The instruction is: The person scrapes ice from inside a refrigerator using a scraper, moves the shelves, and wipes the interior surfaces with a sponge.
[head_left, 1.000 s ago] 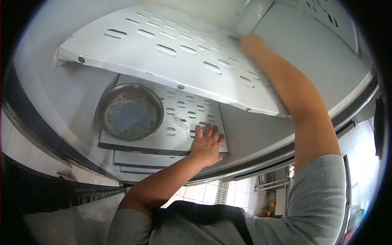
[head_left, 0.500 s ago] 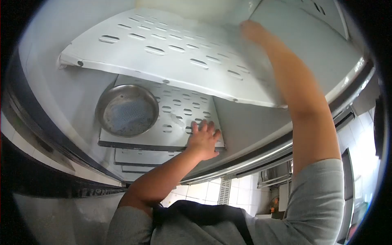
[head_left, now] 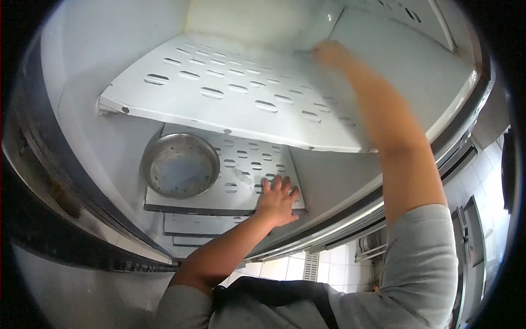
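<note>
My left hand [head_left: 278,204] lies with fingers spread on the front right of the lower slotted shelf [head_left: 233,200]. To its left on the same shelf stands a round metal pan [head_left: 208,183] with cloudy, bluish-grey liquid and dark specks in it. My right hand [head_left: 330,54], blurred by motion, reaches deep above the upper slotted shelf [head_left: 181,96], near the back right corner of the cabinet. Its fingers look closed. A faint greyish thing shows at the fingertips, too smeared to name.
White side walls [head_left: 82,109] and a back wall [head_left: 241,24] enclose the shelves of this fridge-like cabinet. More shelves [head_left: 192,225] lie lower down. A metal-edged door frame [head_left: 350,205] curves along the right. Below are floor tiles [head_left: 274,268] and a drain grate [head_left: 310,267].
My right hand has shifted left and slightly down along the back right of the upper shelf. The view has tilted a little upward. My left hand stays on the lower shelf.
</note>
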`<action>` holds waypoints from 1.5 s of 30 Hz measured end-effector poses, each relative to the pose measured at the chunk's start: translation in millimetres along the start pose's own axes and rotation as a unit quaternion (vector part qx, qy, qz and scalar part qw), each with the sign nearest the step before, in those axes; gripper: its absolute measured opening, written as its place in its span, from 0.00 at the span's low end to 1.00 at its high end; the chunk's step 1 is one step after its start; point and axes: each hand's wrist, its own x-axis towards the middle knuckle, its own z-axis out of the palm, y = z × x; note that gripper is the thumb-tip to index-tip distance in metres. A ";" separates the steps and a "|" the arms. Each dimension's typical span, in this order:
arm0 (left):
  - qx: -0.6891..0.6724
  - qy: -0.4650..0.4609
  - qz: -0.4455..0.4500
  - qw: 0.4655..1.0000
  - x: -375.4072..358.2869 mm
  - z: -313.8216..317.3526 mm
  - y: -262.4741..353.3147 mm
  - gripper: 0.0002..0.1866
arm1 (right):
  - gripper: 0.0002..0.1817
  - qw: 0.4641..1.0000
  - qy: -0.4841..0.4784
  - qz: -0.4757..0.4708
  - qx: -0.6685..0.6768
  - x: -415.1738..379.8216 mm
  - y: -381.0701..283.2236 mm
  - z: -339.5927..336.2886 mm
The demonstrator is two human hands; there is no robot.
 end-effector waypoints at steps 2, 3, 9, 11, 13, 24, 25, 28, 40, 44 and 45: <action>-0.002 -0.010 0.000 1.000 1.4 -2.6 1.4 0.41 | 0.16 0.982 -0.112 -0.094 -0.119 1.3 5.7 -32.2; 0.001 -0.007 0.000 1.000 2.3 -2.2 1.8 0.41 | 0.16 0.982 -0.179 -0.015 -0.064 7.8 -3.8 -36.7; 0.005 0.017 -0.002 1.000 2.0 2.5 1.1 0.40 | 0.15 0.993 -0.095 0.072 -0.013 -8.1 -41.5 11.2; -0.002 0.028 0.004 1.000 1.7 6.5 -1.6 0.39 | 0.15 0.977 0.011 0.176 0.120 -15.1 -60.5 27.6; -0.003 0.030 0.007 1.000 -0.4 7.8 -1.3 0.39 | 0.16 0.981 -0.044 0.172 0.080 -34.2 -67.0 4.9; -0.001 0.030 0.010 0.999 2.4 6.1 0.4 0.38 | 0.14 0.994 0.001 0.103 -0.025 -53.5 -56.4 -15.4; -0.001 0.027 0.006 1.000 4.4 4.0 -0.4 0.39 | 0.14 0.994 0.026 0.106 -0.023 -50.0 -55.0 -36.5; 0.001 0.011 -0.002 1.000 2.0 0.9 2.6 0.39 | 0.13 0.994 0.063 0.073 0.046 -33.3 -41.7 -70.4; -0.290 -0.186 0.164 0.924 -69.0 -121.1 19.5 0.18 | 0.14 0.895 0.203 0.135 0.373 -291.9 -88.1 -160.1; -0.343 0.032 0.126 0.930 -109.7 -196.9 3.4 0.07 | 0.13 0.819 0.138 0.163 0.532 -399.3 -133.8 -120.3; -0.334 0.121 0.129 0.926 -113.9 -214.7 9.9 0.05 | 0.14 0.802 0.102 0.161 0.565 -406.6 -149.2 -99.1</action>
